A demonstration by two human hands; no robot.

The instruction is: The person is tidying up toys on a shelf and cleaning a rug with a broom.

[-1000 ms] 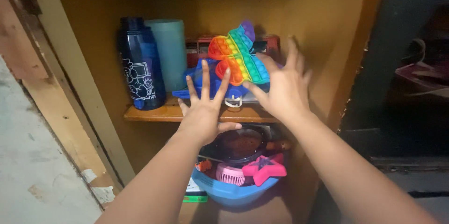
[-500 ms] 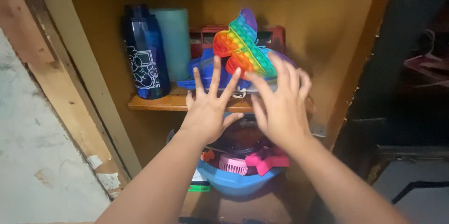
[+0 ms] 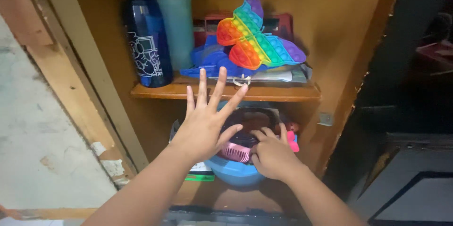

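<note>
In the head view, the left hand (image 3: 206,121) is raised in the centre of the frame with all fingers spread wide, its grip open and holding nothing; its fingertips lie in front of the edge of the wooden shelf (image 3: 283,93) that crosses the middle of the frame. The right hand (image 3: 272,153) is lower, just right of centre, palm down on the things inside the blue bowl (image 3: 231,170) below the shelf, fingers curled loosely over them; whether its grip is closed on anything cannot be told. Just left of that hand in the bowl lies a small pink ribbed object (image 3: 234,151), and at the hand's right edge a bright pink piece (image 3: 293,141) pokes out. A dark round dish (image 3: 255,117) sits behind, under the shelf. On the shelf, in the upper centre, a rainbow butterfly bubble toy (image 3: 252,37) leans on a blue plastic toy (image 3: 210,61) and a flat stack of papers (image 3: 278,75). In the upper left stand a dark blue bottle (image 3: 146,42) and, just beside it, a pale teal cylinder (image 3: 177,28).
</note>
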